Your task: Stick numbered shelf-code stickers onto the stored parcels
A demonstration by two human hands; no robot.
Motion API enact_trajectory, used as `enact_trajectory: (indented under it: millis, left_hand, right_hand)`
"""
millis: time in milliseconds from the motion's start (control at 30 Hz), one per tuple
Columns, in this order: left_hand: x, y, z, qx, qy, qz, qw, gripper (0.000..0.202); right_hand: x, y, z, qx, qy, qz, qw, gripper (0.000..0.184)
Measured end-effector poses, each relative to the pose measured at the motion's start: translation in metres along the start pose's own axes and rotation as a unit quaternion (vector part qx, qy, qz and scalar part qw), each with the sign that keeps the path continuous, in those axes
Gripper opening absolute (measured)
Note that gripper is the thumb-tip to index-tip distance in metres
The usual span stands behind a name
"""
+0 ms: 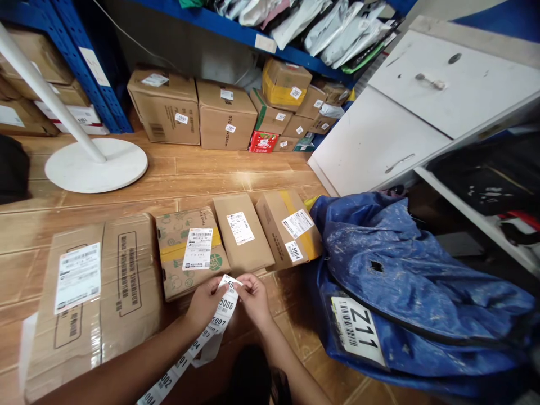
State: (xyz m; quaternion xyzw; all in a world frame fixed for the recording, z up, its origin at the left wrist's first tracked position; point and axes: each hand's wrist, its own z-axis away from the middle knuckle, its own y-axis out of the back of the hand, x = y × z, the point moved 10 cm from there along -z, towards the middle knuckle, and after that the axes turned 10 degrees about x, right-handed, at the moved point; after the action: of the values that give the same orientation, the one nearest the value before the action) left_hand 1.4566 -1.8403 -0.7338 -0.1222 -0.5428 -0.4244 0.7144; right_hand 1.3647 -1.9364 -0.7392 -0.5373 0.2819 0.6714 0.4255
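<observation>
Both my hands pinch the top of a long white strip of numbered labels (221, 315) that hangs down toward me, printed 5006, 5007 and lower numbers. My left hand (206, 301) grips the strip's left edge. My right hand (253, 298) pinches the top label at its right corner. Just beyond my fingers a row of cardboard parcels lies on the floor: a green-printed box (189, 253), a plain brown box (242, 232) and a box with yellow tape (289, 228) bearing a 5004 sticker.
A large flat carton (90, 292) lies at the left. A blue sack tagged Z11 (405, 298) fills the right. A white round stand base (96, 164) sits on the wooden floor. More parcels (225, 115) line the blue shelving. A white cabinet (422, 107) stands at the right.
</observation>
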Motion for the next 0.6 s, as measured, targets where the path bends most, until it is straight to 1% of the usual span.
enact_trajectory:
  millis: [67,133,200,300,400,500,600]
  left_hand:
    - [-0.009,0.003,-0.002,0.029,0.000,-0.060,0.998,0.040]
    - [-0.018,0.006,-0.004,0.050,0.006,-0.110,0.993,0.037]
    - [-0.024,0.005,-0.007,0.042,0.002,-0.140,0.989,0.036]
    - [-0.028,-0.005,-0.009,-0.018,-0.015,-0.160,0.987,0.029]
    - [-0.033,-0.012,-0.003,-0.070,-0.026,-0.199,0.977,0.029]
    - [-0.039,-0.019,0.012,-0.102,-0.038,-0.245,0.963,0.028]
    - [-0.039,-0.034,0.027,-0.152,-0.064,-0.231,0.959,0.022]
  right_hand:
    - [0.009,-0.001,0.003,0.006,0.009,0.012,1.000,0.026]
    - [0.019,-0.001,0.005,0.014,0.014,0.022,1.000,0.027]
    - [0.029,0.001,0.004,0.020,0.017,0.030,0.999,0.028]
    - [0.042,0.010,-0.005,0.026,0.028,0.049,0.998,0.031]
    - [0.051,0.032,-0.018,0.057,0.054,0.077,0.994,0.035]
    - [0.052,0.061,-0.032,0.111,0.096,0.114,0.983,0.036]
    - [0.046,0.075,-0.046,0.133,0.138,0.160,0.968,0.031]
